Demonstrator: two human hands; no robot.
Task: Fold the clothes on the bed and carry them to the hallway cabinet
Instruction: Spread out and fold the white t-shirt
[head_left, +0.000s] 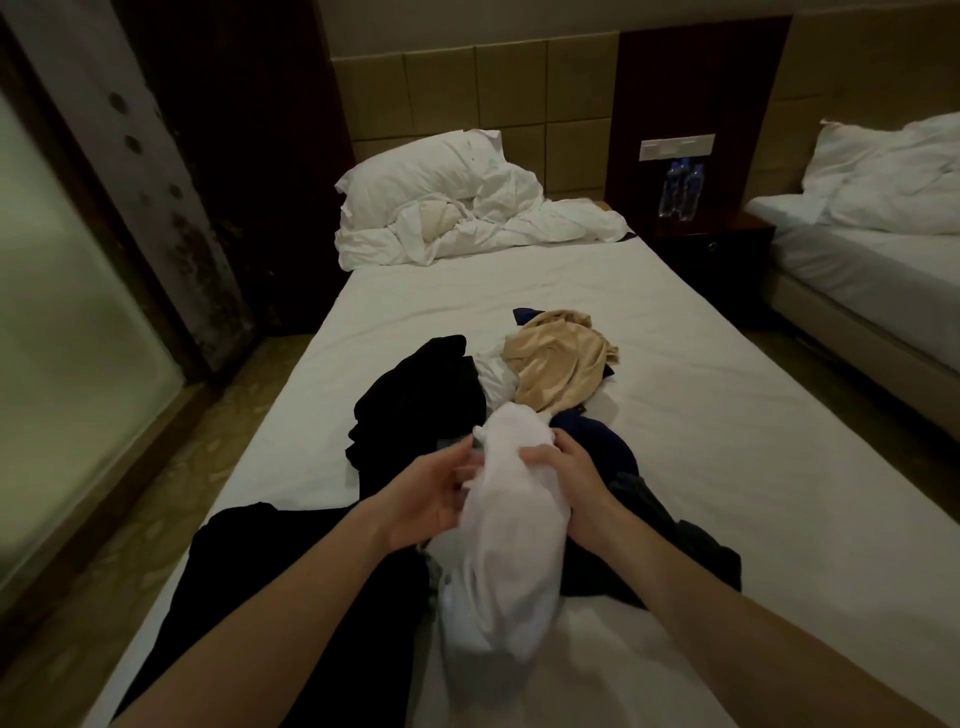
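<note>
So both hands are on a white garment (506, 525) over the near half of the bed (701, 415). The left hand (431, 499) sits on its left side with fingers curled against the fabric, though it's blurry there, so I can't tell if it's really pinching it. The right hand (563, 473) is clearer: its fingers are curled round the bunched cloth near the far end.

The garment is gathered into a long roll. Its long axis runs from the near edge of the bed away toward the pillow (436, 171), tilted slightly left at the near end, and its far tip almost touches the beige garment (563, 364).

Room-wise, the right half of the mattress is bare sheet out to its right edge, and so is the strip between the clothes and the crumpled duvet (483, 234) at the head. The left side is tighter: a black garment (421, 389) lies just left of the roll, and another dark piece (311, 587) spreads under the left forearm out near the left edge. A navy garment (597, 441) lies under the right hand, with more dark cloth beyond the right wrist.

Off the bed there's a floor strip on the left along a frosted glass panel (67, 322), and on the right a gap before a second bed (857, 270), with a nightstand (711, 249) carrying water bottles (680, 189) between the headboards.
</note>
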